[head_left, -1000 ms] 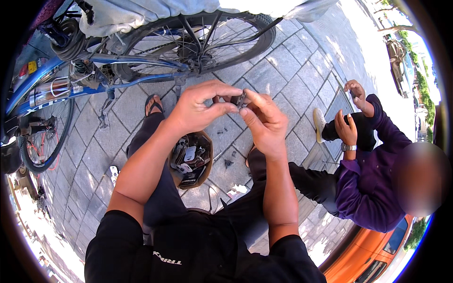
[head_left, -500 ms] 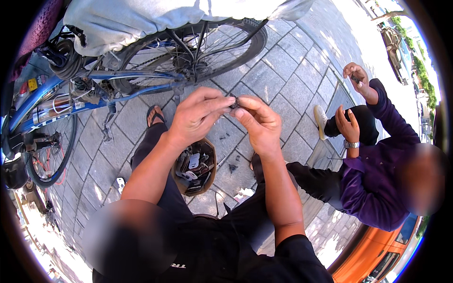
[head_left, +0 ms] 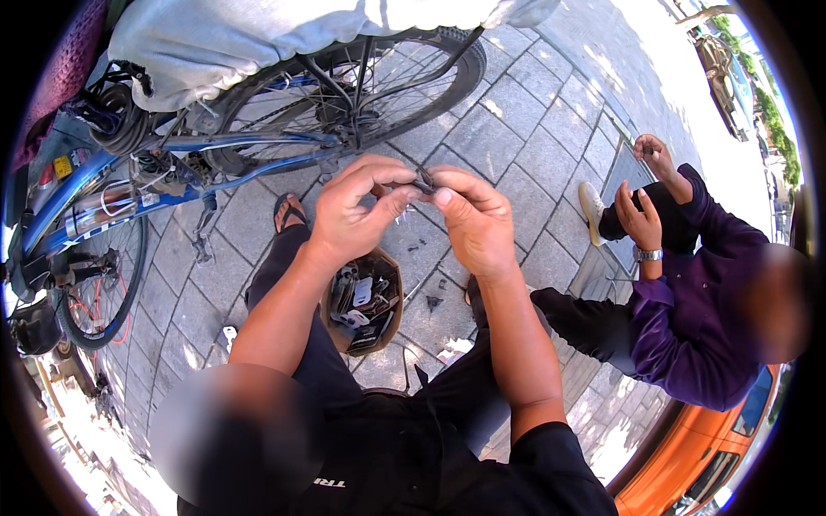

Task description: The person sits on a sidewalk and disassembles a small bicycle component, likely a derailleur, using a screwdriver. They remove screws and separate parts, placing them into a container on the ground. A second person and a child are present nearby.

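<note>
My left hand (head_left: 353,215) and my right hand (head_left: 473,225) meet in the middle of the view, both pinching a small dark part (head_left: 424,181) at their fingertips. The part's details are mostly hidden by fingers. Below them, between my legs, an octagonal cardboard box (head_left: 393,311) holds several metal and plastic pieces, some white, many dark. Small dark bits (head_left: 433,303) lie on the paving (head_left: 525,198) just right of the box.
A blue bicycle (head_left: 249,172) lies across the upper left, partly under pale cloth (head_left: 284,43). At right, a person (head_left: 697,318) in purple holds a small dark object (head_left: 649,150), legs reaching toward me. An orange car (head_left: 680,456) stands behind them. A blurred patch covers the lower left.
The small part sits at a slightly different angle as both my hands shift their fingers on it. The other person's raised hand has moved a little. The view has shifted slightly.
</note>
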Action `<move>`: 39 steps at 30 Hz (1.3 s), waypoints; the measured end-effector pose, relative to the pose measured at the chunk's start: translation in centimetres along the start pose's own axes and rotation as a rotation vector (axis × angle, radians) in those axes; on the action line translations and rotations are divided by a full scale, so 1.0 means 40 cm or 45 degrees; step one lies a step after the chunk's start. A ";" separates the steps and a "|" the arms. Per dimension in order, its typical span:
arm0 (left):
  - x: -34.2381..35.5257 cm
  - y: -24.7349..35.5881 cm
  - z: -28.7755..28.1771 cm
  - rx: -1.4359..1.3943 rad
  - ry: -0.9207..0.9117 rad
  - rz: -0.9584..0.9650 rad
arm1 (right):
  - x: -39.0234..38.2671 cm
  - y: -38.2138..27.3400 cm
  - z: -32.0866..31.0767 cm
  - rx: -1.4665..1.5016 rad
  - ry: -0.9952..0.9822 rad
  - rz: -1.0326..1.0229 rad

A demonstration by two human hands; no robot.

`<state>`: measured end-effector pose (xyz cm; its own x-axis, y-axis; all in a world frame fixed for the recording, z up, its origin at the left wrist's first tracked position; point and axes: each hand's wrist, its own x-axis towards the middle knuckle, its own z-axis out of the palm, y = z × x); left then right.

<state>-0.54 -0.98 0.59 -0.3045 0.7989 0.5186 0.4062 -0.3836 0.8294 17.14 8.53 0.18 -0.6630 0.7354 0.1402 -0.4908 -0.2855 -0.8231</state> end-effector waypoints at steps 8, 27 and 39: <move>0.009 0.027 0.011 -0.705 0.008 -0.735 | 0.007 0.001 -0.012 -0.036 0.044 0.084; 0.026 0.010 -0.009 -1.219 0.052 -1.206 | 0.035 0.013 -0.011 -0.230 0.103 0.238; 0.029 0.000 -0.013 -1.172 0.089 -1.280 | 0.033 0.015 -0.009 -0.299 -0.001 0.171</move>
<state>-1.34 -0.30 1.30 -0.1790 0.8993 -0.3991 -0.7217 0.1556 0.6744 16.17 9.54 -0.32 -0.7140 0.6998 0.0215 -0.2538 -0.2301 -0.9395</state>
